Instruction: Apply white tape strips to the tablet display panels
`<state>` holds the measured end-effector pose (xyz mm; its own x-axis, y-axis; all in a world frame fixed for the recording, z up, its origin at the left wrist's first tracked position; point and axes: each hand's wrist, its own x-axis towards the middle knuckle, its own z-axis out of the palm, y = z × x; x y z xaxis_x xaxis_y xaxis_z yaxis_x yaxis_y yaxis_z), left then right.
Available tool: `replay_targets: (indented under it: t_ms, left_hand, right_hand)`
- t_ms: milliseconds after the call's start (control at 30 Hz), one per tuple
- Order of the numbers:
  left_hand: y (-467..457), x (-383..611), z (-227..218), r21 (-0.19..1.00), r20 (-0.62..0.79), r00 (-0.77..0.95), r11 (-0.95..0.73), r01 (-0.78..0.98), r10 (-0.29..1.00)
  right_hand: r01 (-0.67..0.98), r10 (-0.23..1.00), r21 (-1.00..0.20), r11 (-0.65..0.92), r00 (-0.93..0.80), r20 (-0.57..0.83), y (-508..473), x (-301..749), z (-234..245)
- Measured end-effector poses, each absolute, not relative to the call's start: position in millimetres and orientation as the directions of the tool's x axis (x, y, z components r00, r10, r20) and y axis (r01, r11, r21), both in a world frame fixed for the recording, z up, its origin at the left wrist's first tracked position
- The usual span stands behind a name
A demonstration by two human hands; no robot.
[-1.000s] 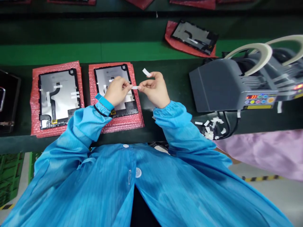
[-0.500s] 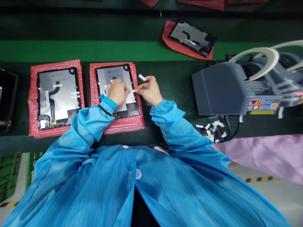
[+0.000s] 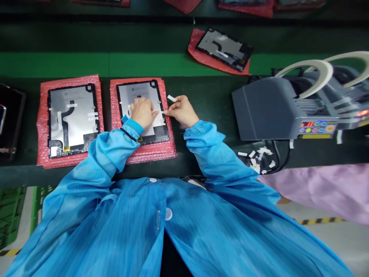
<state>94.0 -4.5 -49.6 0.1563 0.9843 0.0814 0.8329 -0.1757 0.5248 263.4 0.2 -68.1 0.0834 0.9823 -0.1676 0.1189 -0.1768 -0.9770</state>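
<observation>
An opened tablet back panel lies on a red bubble-wrap pad in front of me. My left hand rests on the panel, fingers curled, pinching one end of a small white tape strip. My right hand pinches the strip's other end at the panel's right edge. A second white tape piece sticks up from my right hand's fingers. A second panel on its own red pad lies to the left.
A grey tape dispenser machine with white tape rolls stands at right, with scraps of white tape before it. A further panel on red wrap lies on the green belt. Another person's pink sleeve is at lower right.
Both hands have come down from above the panel to its right edge, carrying the tape strip with them. The panel on the belt has shifted left.
</observation>
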Motion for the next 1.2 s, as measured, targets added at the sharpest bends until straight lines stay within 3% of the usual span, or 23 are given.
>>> replay_targets:
  t_ms: [100, 300, 633, 800, 900, 1200]
  left_hand:
    - [2, 84, -43, 0.575, 0.128, 0.161, -0.206, 0.792, 0.979]
    - [9, 79, -27, 0.648, 0.159, 0.381, -0.387, 0.656, 0.911]
    - [7, 89, -30, 0.667, 0.062, 0.327, -0.283, 0.69, 0.943]
    - [8, 89, -32, 0.677, 0.024, 0.315, -0.248, 0.693, 0.949]
    - [9, 91, -33, 0.641, 0.005, 0.305, -0.236, 0.73, 0.952]
    - [8, 104, -27, 0.375, -0.093, 0.194, -0.146, 0.915, 0.977]
  right_hand:
    - [0.157, 0.993, -0.981, -0.113, -0.025, -0.118, -3, 271, -56]
    - [0.233, 0.951, -0.971, 0.05, -0.309, -0.025, -11, 272, -33]
    - [0.296, 0.981, -0.955, -0.021, -0.178, -0.077, -7, 270, -35]
    - [0.312, 0.978, -0.95, 0.019, -0.204, -0.047, -1, 268, -42]
    - [0.365, 0.979, -0.93, 0.05, -0.204, -0.027, 3, 266, -46]
    - [0.61, 0.987, -0.792, 0.02, -0.14, -0.082, 13, 259, -50]
